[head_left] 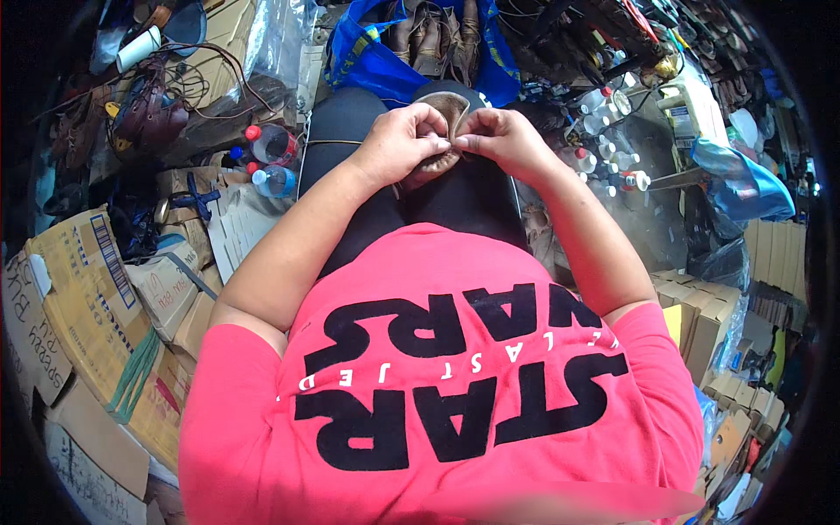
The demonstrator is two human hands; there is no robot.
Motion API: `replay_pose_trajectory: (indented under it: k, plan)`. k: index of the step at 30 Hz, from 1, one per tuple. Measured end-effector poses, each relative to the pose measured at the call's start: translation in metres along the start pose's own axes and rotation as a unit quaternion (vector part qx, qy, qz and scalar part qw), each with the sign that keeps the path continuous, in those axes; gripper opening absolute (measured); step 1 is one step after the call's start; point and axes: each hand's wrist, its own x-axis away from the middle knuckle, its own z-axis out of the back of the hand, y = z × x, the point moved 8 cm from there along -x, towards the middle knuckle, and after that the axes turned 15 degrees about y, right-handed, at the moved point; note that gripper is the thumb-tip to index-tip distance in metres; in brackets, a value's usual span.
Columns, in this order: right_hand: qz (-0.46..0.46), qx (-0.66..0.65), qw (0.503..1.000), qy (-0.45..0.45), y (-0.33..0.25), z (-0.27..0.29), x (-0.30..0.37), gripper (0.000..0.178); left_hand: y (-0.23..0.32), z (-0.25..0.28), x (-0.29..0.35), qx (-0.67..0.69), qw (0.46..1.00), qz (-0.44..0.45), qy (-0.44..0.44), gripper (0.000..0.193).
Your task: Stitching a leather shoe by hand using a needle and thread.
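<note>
A brown leather shoe upper [430, 170] rests over my thighs, its opening bent into a curved flap at the far end. My left hand [395, 144] pinches its edge from the left with thumb and forefinger. From the right, my right hand [506, 140] pinches the same edge, and the two sets of fingertips nearly meet at the middle. Whether a small tool or thread sits between the fingertips cannot be made out. Just beyond my knees stands a blue bag [348, 54] with several brown leather shoe uppers [429, 48] inside.
Bottles with red and blue caps [278, 144] stand left of my legs; several small bottles [604, 131] stand to the right. Cardboard boxes [92, 289] are piled at the left, with more boxes [700, 328] at the right. A blue plastic bag [744, 184] hangs over items there.
</note>
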Motion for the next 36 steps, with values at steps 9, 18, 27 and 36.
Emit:
replay_pose_trajectory:
  k: [9,18,27,36]
  plan:
    - [-0.022,-0.039,0.999,-0.026,0.019,0.021,-0.002,0.014,0.029,0.027,0.011,-0.125,0.983,-0.131,0.016,0.008]
    - [0.104,0.007,0.994,0.021,-0.015,0.06,0.023,0.014,0.042,0.004,0.005,-0.235,0.959,-0.151,-0.053,0.015]
    - [0.252,0.285,0.922,0.076,-0.062,0.051,0.012,0.018,0.045,-0.005,0.006,-0.301,0.925,-0.218,-0.082,0.012]
    - [0.389,0.442,0.808,-0.034,-0.05,-0.003,0.015,0.006,0.046,0.012,0.021,-0.279,0.905,-0.312,-0.071,0.01]
